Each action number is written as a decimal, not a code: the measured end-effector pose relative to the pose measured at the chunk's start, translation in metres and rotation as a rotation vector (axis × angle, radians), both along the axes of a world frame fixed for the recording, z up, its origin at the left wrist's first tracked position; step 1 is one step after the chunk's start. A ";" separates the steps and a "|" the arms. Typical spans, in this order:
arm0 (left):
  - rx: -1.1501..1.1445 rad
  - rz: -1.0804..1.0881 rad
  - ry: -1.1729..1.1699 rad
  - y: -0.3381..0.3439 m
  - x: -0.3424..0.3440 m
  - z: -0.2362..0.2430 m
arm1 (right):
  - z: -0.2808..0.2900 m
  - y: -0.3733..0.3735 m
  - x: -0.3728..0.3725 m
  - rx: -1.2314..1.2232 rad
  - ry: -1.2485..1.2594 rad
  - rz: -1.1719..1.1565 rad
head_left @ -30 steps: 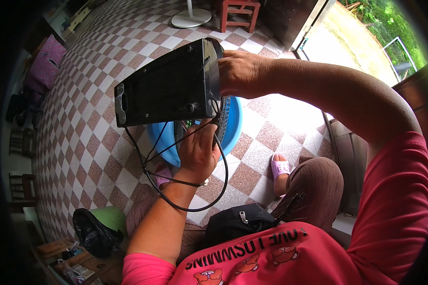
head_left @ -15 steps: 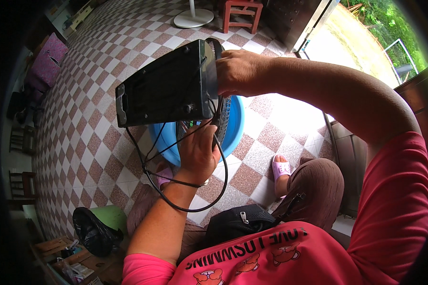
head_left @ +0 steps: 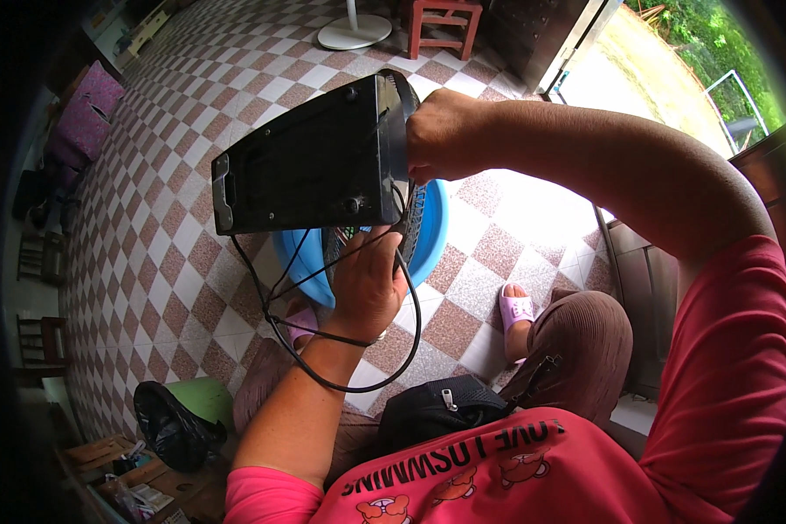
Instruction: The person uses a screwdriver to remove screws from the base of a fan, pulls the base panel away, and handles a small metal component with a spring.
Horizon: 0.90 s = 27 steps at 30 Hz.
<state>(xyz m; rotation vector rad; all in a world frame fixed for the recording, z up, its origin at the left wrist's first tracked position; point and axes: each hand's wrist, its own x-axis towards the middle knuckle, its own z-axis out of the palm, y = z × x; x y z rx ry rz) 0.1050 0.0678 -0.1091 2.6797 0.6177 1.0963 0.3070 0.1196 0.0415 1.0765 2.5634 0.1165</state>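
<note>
A black boxy appliance (head_left: 301, 162) with screws and round feet on its visible face is held up in front of me, tilted. My left hand (head_left: 371, 279) grips its lower edge, with some fingertips hidden behind it. A black cable (head_left: 417, 327) loops from the appliance around my left wrist. My right hand (head_left: 445, 133) is closed against the appliance's right end; what its fingers hold, if anything, is hidden. Behind and below the appliance, a dark mesh-sided thing (head_left: 417, 214) shows partly above a blue basin (head_left: 439, 223).
On the checkered tile floor (head_left: 192, 218) stand a green bin (head_left: 203, 397) with a black bag at the lower left, a red stool (head_left: 443, 22) and a round white base (head_left: 355, 33) at the far side. An open doorway (head_left: 646, 87) lies at the right.
The appliance has turned slightly, its right end shifting a little to the right. My right hand has moved slightly right along with it; my left hand keeps its grip.
</note>
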 end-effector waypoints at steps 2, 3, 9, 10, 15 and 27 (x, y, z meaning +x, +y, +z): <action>-0.017 -0.003 0.008 -0.002 0.001 0.002 | -0.006 0.003 0.002 0.009 0.032 -0.009; -0.030 -0.002 0.012 -0.002 0.002 0.003 | -0.008 0.003 0.005 0.008 0.031 -0.011; -0.032 -0.012 -0.005 -0.005 0.003 0.002 | -0.001 -0.001 -0.003 -0.063 -0.011 -0.128; -0.034 -0.009 0.005 -0.005 0.002 0.002 | 0.000 -0.001 -0.004 -0.095 -0.021 -0.154; -0.035 0.007 -0.024 -0.001 0.002 0.000 | 0.004 -0.007 0.003 -0.178 0.043 -0.186; -0.062 0.014 -0.025 -0.003 0.005 0.001 | -0.007 0.003 -0.004 0.072 0.123 -0.058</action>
